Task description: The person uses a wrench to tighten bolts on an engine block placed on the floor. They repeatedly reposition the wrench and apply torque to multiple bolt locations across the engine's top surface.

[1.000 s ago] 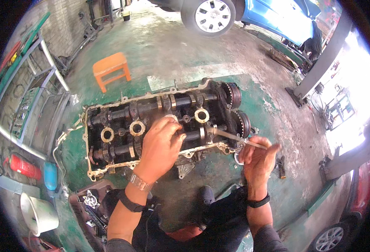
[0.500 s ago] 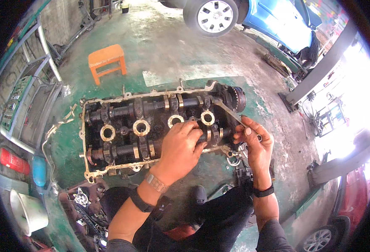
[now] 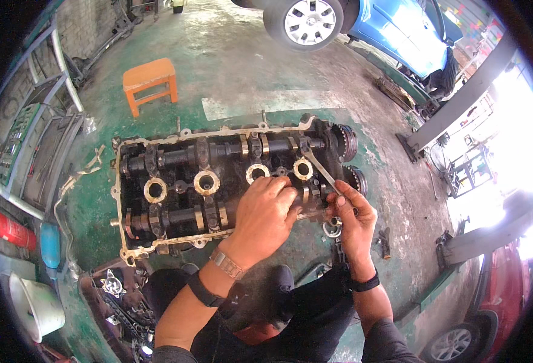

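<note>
A dark cylinder head [image 3: 218,155] with a pale rim, two camshafts and several round openings lies before me, toothed wheels [image 3: 344,140] at its right. My right hand [image 3: 352,215] grips a metal wrench [image 3: 322,169], whose upper end rests at a cap on the far camshaft, near its right end. My left hand [image 3: 263,215] is curled over the middle of the head, below the openings; its fingertips are partly hidden, and I cannot make out whether they hold something.
An orange stool [image 3: 148,75] stands behind. A blue car [image 3: 399,33] is at back right, beside a grey post [image 3: 460,97]. Left are a metal rack [image 3: 33,151], red extinguisher [image 3: 13,228], blue cylinder [image 3: 50,245] and white bucket [image 3: 36,305]. A parts tray [image 3: 118,308] lies near my legs.
The wrench has swung from the near camshaft up to the far one, and my right hand has moved slightly up and left. My left hand has shifted right.
</note>
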The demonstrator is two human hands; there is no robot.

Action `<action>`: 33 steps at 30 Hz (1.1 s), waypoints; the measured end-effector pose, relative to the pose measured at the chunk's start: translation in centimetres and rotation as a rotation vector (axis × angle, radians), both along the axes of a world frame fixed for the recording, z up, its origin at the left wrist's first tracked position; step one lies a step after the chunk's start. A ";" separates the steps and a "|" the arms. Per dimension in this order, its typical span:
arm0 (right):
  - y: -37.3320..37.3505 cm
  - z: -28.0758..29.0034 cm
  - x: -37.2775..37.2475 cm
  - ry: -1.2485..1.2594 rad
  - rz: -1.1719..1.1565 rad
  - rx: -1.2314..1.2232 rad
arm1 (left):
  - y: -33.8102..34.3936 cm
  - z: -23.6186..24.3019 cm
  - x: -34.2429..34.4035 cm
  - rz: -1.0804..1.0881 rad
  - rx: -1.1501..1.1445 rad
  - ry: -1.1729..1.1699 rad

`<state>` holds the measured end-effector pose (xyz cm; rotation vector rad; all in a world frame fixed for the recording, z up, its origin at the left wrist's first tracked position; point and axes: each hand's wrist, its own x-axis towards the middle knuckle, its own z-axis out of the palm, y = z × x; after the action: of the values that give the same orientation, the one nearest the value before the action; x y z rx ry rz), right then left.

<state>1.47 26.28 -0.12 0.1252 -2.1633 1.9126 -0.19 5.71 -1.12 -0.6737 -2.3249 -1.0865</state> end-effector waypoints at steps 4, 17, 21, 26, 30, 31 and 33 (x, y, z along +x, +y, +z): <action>-0.5 -0.1 0.2 -0.009 -0.020 -0.006 | 0.0 0.0 0.0 0.008 -0.016 0.015; 0.8 0.8 -1.0 0.036 -0.056 0.297 | 0.0 0.0 0.1 -0.003 -0.017 0.015; 1.2 1.2 -1.3 0.004 -0.051 0.334 | -0.1 -0.1 0.1 -0.004 -0.012 0.020; 1.5 1.8 -1.6 -0.022 -0.021 0.330 | -0.2 -0.3 0.1 -0.009 0.004 0.026; 1.6 1.5 -1.3 -0.023 -0.022 0.337 | -0.2 -0.3 0.1 -0.020 0.008 0.004; 1.3 1.2 -1.3 -0.014 -0.043 0.352 | -0.3 -0.3 0.1 -0.016 0.010 0.004; 1.1 0.7 -0.9 -0.049 -0.037 0.289 | -0.3 -0.3 0.1 -0.016 0.014 0.009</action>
<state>0.59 27.36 0.53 0.0905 -2.4445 1.5890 -0.09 5.42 -1.43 -0.6911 -2.3060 -1.1037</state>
